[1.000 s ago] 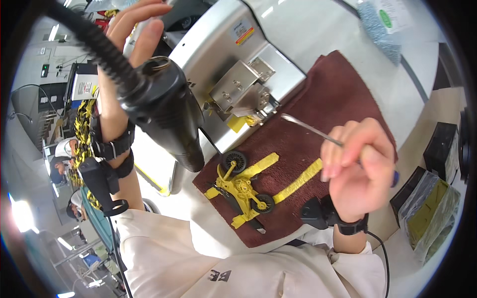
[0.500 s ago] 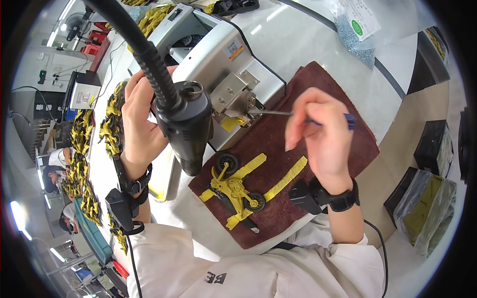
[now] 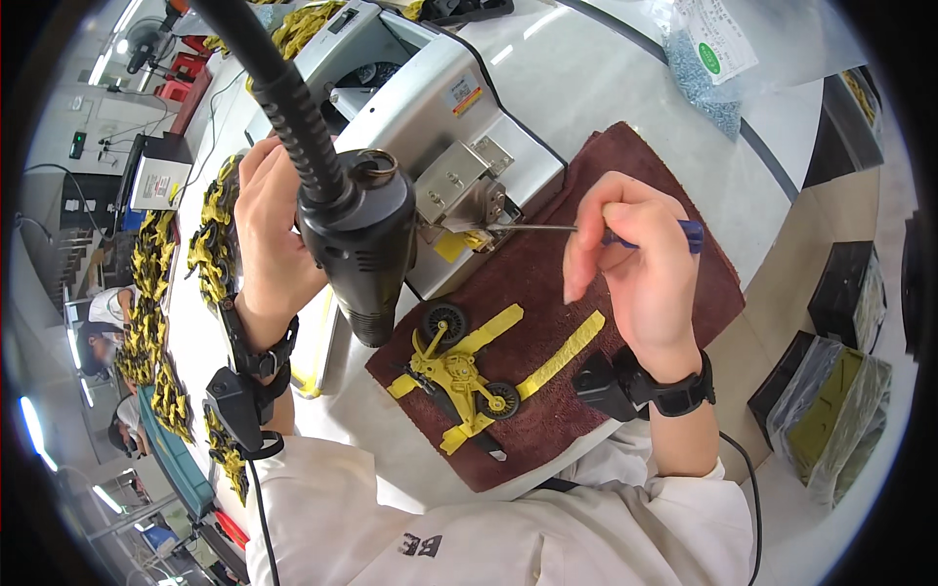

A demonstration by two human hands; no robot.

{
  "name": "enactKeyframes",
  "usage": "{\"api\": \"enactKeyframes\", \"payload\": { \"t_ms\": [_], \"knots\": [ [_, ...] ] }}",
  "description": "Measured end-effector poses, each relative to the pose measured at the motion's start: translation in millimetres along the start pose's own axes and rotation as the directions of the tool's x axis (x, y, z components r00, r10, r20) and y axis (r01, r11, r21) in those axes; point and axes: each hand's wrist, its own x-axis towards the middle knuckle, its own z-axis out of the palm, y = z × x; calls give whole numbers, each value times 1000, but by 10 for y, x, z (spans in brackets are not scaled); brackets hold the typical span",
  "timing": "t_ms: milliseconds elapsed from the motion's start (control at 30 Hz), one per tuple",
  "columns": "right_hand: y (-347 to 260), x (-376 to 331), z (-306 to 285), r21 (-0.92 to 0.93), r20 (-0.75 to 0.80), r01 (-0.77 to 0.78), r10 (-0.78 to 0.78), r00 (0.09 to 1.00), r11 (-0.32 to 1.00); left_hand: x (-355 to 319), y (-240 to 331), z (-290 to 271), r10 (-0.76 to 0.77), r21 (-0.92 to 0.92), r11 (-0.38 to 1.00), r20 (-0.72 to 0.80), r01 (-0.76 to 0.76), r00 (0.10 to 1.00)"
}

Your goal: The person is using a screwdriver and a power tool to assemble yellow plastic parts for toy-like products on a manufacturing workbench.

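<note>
In my right hand (image 3: 640, 259), fingers closed, is a thin screwdriver (image 3: 611, 236) with a dark blue handle. Its slim metal shaft reaches left to the small metal outlet block (image 3: 467, 190) on the front of a silver screw feeder (image 3: 410, 107). My left hand (image 3: 269, 239) is beside the feeder, behind a black hanging electric screwdriver (image 3: 357, 244) with a ribbed cable; its fingertips are hidden, and I cannot tell what they touch. Nearer me, a yellow toy motorcycle (image 3: 454, 376) with black wheels lies on a brown cloth (image 3: 606, 391).
Yellow strips (image 3: 562, 361) lie on the cloth near the toy. A plastic bag of small bluish-grey pieces (image 3: 703, 88) lies at the far right. Rows of yellow-and-black toy motorcycles (image 3: 151, 322) run along the left, with other people seated beyond. Black bins (image 3: 845, 293) stand at the right.
My right hand has shifted very slightly, with the screwdriver's shaft still at the outlet block. The left hand stays behind the hanging electric screwdriver. The toy motorcycle has not moved on the cloth.
</note>
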Motion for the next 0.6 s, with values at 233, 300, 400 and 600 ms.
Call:
{"api": "enactKeyframes", "payload": {
  "t_ms": [233,300,400,600],
  "knots": [
    [228,29,11,70,-24,-35,36,999,997,-17,-5,100,-51,-106,993,21,53,998],
    [147,17,60,14,-10,-30,30,999,999,-34,9,43,-95,-134,986,20,96,995],
    [136,9,-49,134,-12,20,-19,1000,991,-25,26,-16,-118,-138,983,42,123,992],
    [207,3,160,73,-116,-43,51,992,996,-142,-77,-4,-63,-95,993,77,70,995]
  ]
}}
